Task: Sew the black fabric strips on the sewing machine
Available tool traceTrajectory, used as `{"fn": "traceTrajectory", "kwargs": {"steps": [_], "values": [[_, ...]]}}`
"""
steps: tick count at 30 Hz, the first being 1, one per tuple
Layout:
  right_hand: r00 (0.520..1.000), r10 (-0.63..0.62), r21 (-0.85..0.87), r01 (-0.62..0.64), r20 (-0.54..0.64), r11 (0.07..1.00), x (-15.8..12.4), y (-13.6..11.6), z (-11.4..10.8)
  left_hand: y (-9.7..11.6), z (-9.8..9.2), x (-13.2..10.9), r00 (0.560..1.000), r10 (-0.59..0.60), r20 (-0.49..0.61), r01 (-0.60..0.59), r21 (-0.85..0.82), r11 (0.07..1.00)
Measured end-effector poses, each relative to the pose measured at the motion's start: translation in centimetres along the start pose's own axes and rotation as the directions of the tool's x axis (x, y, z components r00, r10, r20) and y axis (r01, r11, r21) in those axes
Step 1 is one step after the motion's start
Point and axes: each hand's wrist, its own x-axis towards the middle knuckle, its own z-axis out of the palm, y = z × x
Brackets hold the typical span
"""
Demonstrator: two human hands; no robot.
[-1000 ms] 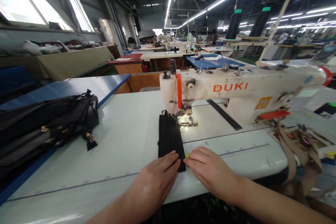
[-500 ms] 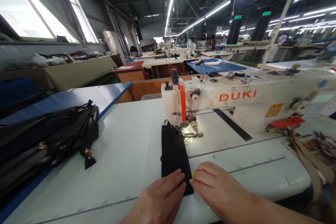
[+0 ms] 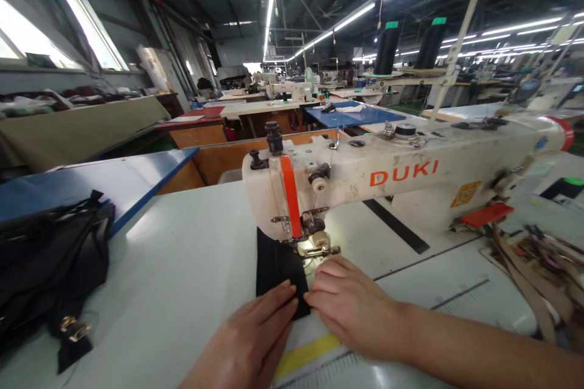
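A black fabric panel [image 3: 276,270] lies flat on the machine bed, its far end under the head of a white DUKI sewing machine [image 3: 269,194]. My left hand [image 3: 255,328] rests on the panel's near end, fingers stretched out and lying flat. At the panel's right edge, the fingertips of my right hand [image 3: 351,304] are pressed together on the fabric, close to the lit needle area. The presser foot [image 3: 298,247] is partly hidden by the machine head.
Black bag pieces with gold metal fittings [image 3: 73,328] are heaped at the left. A loose black strip [image 3: 396,228] lies behind the needle, under the machine arm. Yellow tape [image 3: 308,355] and a printed ruler mark the table's front. Scissors and tan straps [image 3: 524,273] lie at right.
The black panel has slid farther under the machine head, both hands moving forward with it. More yellow tape shows. The camera view has shifted right and closer.
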Motion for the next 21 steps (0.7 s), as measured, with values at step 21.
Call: {"fn": "traceTrajectory", "kwargs": {"steps": [21], "values": [[0.975, 0.178, 0.019, -0.177, -0.133, 0.984, 1.3, 1.3, 1.2, -5.4, 1.7, 4.1, 0.991, -0.129, -0.036, 0.125, -0.094, 0.988]]}}
